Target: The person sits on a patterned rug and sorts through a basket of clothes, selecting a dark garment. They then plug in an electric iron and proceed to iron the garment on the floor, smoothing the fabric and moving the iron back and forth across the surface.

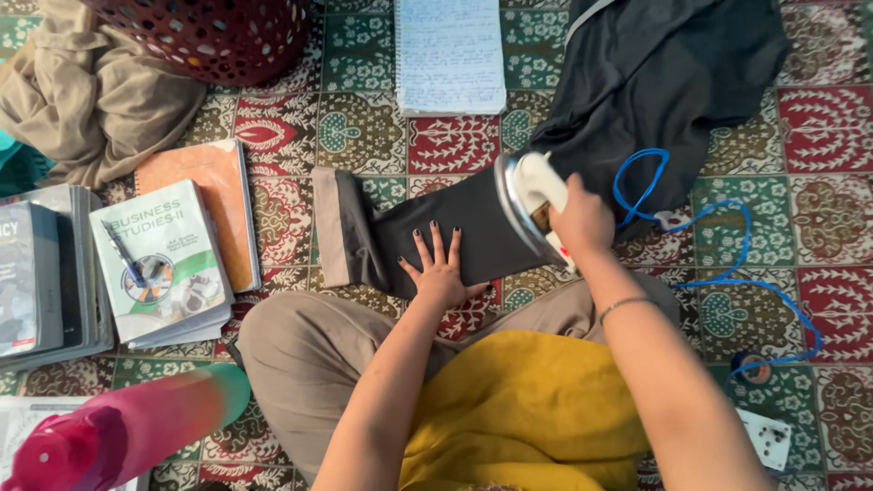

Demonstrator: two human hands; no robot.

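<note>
Dark grey trousers [473, 232] lie flat on the patterned floor mat [364, 127], cuff turned back. Left hand [439, 268] presses the leg, fingers released and spread. Right hand [582, 223] grips a white iron [527, 195] resting on the cloth.

Patterned floor mat [364, 127], red/green/cream floral tiles, carries everything: dark trousers [637, 82] spread centre-right w/ one leg stretched left; blue cord [727, 282] looping at right; spiral notebook [450, 55] at top; maroon basket [214, 36] & beige cloth [82, 100] top left; stacked textbooks [164, 264] at left; pink-green bottle [127, 432] bottom left.
</note>
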